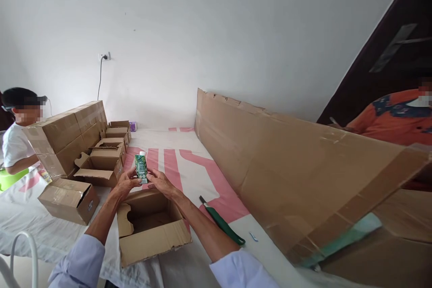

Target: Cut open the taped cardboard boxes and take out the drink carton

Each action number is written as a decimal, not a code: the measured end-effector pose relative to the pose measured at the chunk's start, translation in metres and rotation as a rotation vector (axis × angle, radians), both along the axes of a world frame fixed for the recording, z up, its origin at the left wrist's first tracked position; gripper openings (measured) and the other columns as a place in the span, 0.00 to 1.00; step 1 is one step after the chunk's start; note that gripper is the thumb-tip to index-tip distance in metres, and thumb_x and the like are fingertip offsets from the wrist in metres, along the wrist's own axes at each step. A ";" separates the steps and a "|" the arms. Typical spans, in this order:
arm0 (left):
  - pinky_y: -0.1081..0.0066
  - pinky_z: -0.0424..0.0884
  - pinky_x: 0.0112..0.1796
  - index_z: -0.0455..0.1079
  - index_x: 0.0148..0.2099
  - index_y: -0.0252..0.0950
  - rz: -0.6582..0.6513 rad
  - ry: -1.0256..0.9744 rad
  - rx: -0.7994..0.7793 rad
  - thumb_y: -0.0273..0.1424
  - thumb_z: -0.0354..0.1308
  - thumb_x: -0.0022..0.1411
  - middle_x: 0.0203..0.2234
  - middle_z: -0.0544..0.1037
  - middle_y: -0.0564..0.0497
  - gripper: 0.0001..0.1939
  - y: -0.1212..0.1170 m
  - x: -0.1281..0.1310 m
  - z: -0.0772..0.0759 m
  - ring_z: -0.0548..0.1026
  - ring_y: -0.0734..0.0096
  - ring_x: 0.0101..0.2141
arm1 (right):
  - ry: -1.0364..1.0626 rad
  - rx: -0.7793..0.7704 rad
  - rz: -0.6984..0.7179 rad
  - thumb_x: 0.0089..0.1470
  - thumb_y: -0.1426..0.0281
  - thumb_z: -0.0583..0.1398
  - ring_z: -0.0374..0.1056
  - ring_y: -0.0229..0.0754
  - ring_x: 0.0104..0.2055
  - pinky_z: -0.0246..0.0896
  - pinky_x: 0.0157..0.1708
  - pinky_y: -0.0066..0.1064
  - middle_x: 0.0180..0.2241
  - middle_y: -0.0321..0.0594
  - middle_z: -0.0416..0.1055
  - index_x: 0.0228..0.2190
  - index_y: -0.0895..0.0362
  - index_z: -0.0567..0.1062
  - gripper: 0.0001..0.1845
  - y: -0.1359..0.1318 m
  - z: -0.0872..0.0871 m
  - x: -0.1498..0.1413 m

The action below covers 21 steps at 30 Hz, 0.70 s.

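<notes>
A small green drink carton (141,167) with a white cap stands upright in the air above an open cardboard box (148,227). My left hand (127,182) grips the carton's lower left side. On its lower right side sits my right hand (161,182). The open box lies on the white and pink cloth (189,166) just below my wrists, and nothing shows inside it. Both forearms wear light blue sleeves.
A green-handled knife (221,222) lies on the cloth right of the box. Several open and stacked cardboard boxes (74,132) stand at the left, one closed box (69,200) nearer. A long cardboard wall (286,166) runs along the right. One person sits far left, another far right.
</notes>
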<state>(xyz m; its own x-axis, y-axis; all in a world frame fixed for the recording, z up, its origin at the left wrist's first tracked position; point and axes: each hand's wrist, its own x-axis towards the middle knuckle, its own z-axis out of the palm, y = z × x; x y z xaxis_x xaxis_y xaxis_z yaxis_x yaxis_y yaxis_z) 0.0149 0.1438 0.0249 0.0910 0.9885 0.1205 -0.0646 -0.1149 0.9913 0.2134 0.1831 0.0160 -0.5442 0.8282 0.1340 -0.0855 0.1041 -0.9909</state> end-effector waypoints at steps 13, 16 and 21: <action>0.65 0.73 0.42 0.80 0.60 0.36 -0.013 -0.009 -0.037 0.31 0.78 0.43 0.46 0.85 0.41 0.38 0.000 -0.003 -0.002 0.80 0.56 0.44 | 0.020 -0.036 -0.001 0.60 0.57 0.64 0.76 0.53 0.55 0.78 0.46 0.40 0.52 0.46 0.79 0.60 0.53 0.77 0.29 0.012 -0.016 -0.005; 0.65 0.74 0.42 0.81 0.60 0.37 -0.004 -0.020 -0.041 0.30 0.77 0.43 0.47 0.85 0.41 0.38 0.000 -0.003 -0.004 0.81 0.55 0.45 | 0.030 -0.041 0.009 0.60 0.58 0.65 0.76 0.53 0.56 0.78 0.46 0.41 0.53 0.46 0.79 0.59 0.51 0.78 0.28 0.014 -0.019 -0.005; 0.65 0.75 0.42 0.80 0.62 0.37 0.019 -0.033 -0.057 0.30 0.79 0.42 0.47 0.86 0.40 0.41 0.004 -0.005 -0.008 0.82 0.53 0.45 | 0.035 -0.058 0.030 0.62 0.59 0.64 0.77 0.51 0.55 0.79 0.45 0.39 0.52 0.43 0.80 0.58 0.48 0.79 0.24 0.016 -0.020 -0.005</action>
